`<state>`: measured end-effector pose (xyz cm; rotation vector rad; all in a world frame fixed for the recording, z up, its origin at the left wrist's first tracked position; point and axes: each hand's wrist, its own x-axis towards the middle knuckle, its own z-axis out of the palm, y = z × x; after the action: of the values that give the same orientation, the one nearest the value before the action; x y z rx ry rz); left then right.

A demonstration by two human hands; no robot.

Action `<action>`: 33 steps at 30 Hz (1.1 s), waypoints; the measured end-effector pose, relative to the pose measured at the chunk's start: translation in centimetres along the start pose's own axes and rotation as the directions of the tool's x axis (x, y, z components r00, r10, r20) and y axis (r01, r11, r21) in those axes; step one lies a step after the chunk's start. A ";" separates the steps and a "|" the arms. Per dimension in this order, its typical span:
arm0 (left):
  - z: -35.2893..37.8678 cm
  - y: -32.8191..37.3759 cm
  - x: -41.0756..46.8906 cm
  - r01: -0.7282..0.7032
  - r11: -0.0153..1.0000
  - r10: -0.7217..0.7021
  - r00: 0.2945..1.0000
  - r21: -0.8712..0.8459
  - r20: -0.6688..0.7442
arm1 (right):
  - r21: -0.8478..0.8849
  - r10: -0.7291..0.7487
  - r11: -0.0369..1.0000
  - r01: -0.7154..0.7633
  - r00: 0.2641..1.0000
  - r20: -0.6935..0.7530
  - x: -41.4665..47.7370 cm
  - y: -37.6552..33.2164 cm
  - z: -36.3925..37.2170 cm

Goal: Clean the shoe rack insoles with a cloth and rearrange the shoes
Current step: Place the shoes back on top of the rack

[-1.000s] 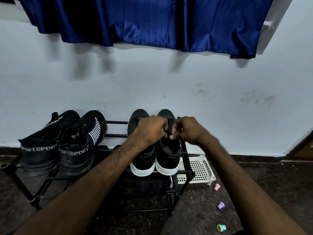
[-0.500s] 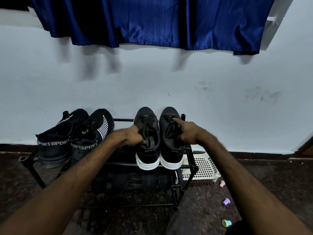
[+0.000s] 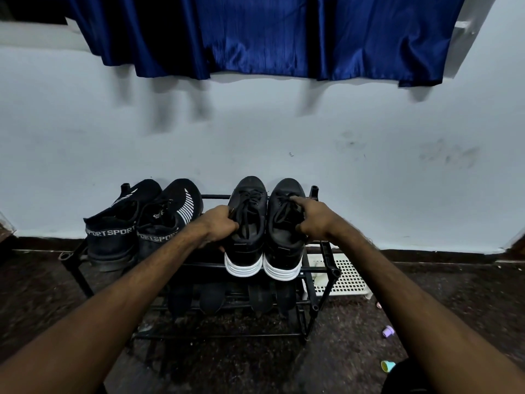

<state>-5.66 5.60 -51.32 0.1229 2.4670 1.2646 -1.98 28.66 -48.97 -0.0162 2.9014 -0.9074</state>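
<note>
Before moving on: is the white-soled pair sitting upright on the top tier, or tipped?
Upright: the white-soled pair rests soles down, laces up, side by side on the shoe rack's top rails.

We see black shoe rack standing on dark floor.
- Rack top shelf, right end: two black shoes with white soles, side by side, touching, heels toward us.
- Rack top shelf, left end: two black sport shoes, side by side, heels toward us.
- Rack lower shelf: more dark shoes, too dim for us to tell apart.
- Floor just right of rack: white basket with holes.
- Floor farther right of rack: small pink bit, small purple bit, small green cup.
</note>
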 end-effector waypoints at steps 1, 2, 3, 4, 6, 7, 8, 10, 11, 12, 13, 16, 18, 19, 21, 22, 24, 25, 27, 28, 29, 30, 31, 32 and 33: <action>0.1 0.0 -0.1 0.001 1.000 -0.001 1.000 0.004 -0.021 | -0.007 0.001 1.000 -0.001 1.000 0.003 0.0 -0.1 0.0; 0.2 0.0 -0.1 0.003 1.000 -0.003 1.000 0.000 -0.030 | -0.014 -0.003 1.000 0.003 1.000 0.007 0.0 -0.1 0.0; 0.3 0.0 -0.1 0.004 1.000 -0.004 1.000 -0.006 -0.029 | -0.019 -0.009 1.000 0.009 1.000 0.012 -0.1 -0.1 -0.1; 0.3 -0.1 -0.1 0.008 1.000 -0.008 1.000 -0.013 -0.029 | -0.021 -0.019 1.000 0.019 1.000 0.014 -0.1 -0.1 -0.1; 0.3 -0.2 -0.1 0.016 1.000 -0.016 0.999 -0.022 -0.033 | -0.021 -0.034 0.999 0.035 0.999 0.019 0.0 -0.1 -0.2; 0.3 -0.2 -0.2 0.017 1.000 -0.018 0.999 -0.026 -0.037 | -0.023 -0.041 0.999 0.041 0.999 0.023 0.0 -0.2 -0.2; 0.3 -0.2 -0.2 0.017 0.999 -0.019 0.999 -0.030 -0.042 | -0.025 -0.047 0.999 0.048 0.998 0.029 0.0 -0.2 -0.2; 0.3 -0.2 -0.3 0.020 0.999 -0.022 0.999 -0.039 -0.046 | -0.028 -0.049 0.998 0.050 0.998 0.037 0.2 -0.2 -0.1; 0.3 -0.2 -0.4 0.023 0.999 -0.025 0.999 -0.044 -0.048 | -0.027 -0.050 0.998 0.051 0.998 0.041 0.2 -0.1 -0.1; 0.4 -0.2 -0.4 0.024 0.999 -0.027 0.998 -0.048 -0.051 | -0.028 -0.047 0.998 0.048 0.998 0.045 0.3 -0.1 -0.1; 0.4 -0.2 -0.4 0.024 0.998 -0.026 0.998 -0.050 -0.054 | -0.030 -0.042 0.999 0.043 0.998 0.052 0.3 -0.1 -0.1; 0.5 -0.2 -0.5 0.021 0.999 -0.024 0.997 -0.046 -0.069 | -0.044 -0.030 0.998 0.033 0.997 0.071 0.4 0.1 -0.1; 0.5 -0.2 -0.5 0.022 0.999 -0.025 0.997 -0.043 -0.074 | -0.057 -0.021 0.998 0.026 0.997 0.077 0.5 0.2 0.0; 0.5 -0.1 -0.5 0.022 0.999 -0.026 0.997 -0.041 -0.076 | -0.053 -0.016 0.998 0.020 0.997 0.073 0.6 0.2 0.0; 0.5 -0.1 -0.5 0.024 0.999 -0.026 0.997 -0.031 -0.078 | -0.033 -0.011 0.999 0.013 0.998 0.061 0.6 0.2 0.1; 0.5 -0.1 -0.5 0.026 0.999 -0.028 0.997 -0.026 -0.078 | -0.029 -0.009 1.000 0.011 0.998 0.055 0.7 0.1 0.2; 0.4 -0.1 -0.5 0.031 0.999 -0.033 0.997 -0.022 -0.076 | -0.029 -0.014 0.999 0.015 0.998 0.054 0.6 0.0 0.3; 0.4 -0.1 -0.6 0.033 0.999 -0.035 0.997 -0.022 -0.074 | -0.029 -0.017 0.999 0.019 0.998 0.055 0.6 -0.1 0.3; 0.3 -0.1 -0.6 0.035 0.999 -0.036 0.997 -0.025 -0.074 | -0.024 -0.024 0.999 0.025 0.998 0.056 0.6 -0.1 0.4; 0.2 -0.2 -0.6 0.034 0.999 -0.036 0.997 -0.027 -0.073 | -0.019 -0.025 0.999 0.026 0.998 0.056 0.5 -0.1 0.4; 0.2 -0.2 -0.6 0.036 0.999 -0.038 0.997 -0.027 -0.072 | -0.019 -0.023 1.000 0.024 0.998 0.056 0.6 -0.1 0.5; 0.2 -0.1 -0.6 0.040 0.999 -0.041 0.997 -0.026 -0.070 | -0.017 -0.023 1.000 0.024 0.998 0.057 0.7 -0.1 0.5; 0.2 0.0 -0.7 0.046 0.999 -0.047 0.997 -0.021 -0.056 | -0.013 -0.022 1.000 0.023 0.998 0.061 0.7 0.0 0.5; 0.1 0.1 -0.7 0.054 0.998 -0.054 0.998 -0.015 -0.033 | -0.011 -0.019 1.000 0.020 0.998 0.067 0.8 0.0 0.5; -0.1 0.3 -0.8 0.061 0.998 -0.061 0.998 -0.007 0.000 | -0.007 -0.019 1.000 0.020 0.997 0.075 0.8 0.0 0.4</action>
<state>-4.99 5.56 -50.79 0.0451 2.4474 1.2476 -2.71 28.38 -49.40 -0.0781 2.8400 -0.8790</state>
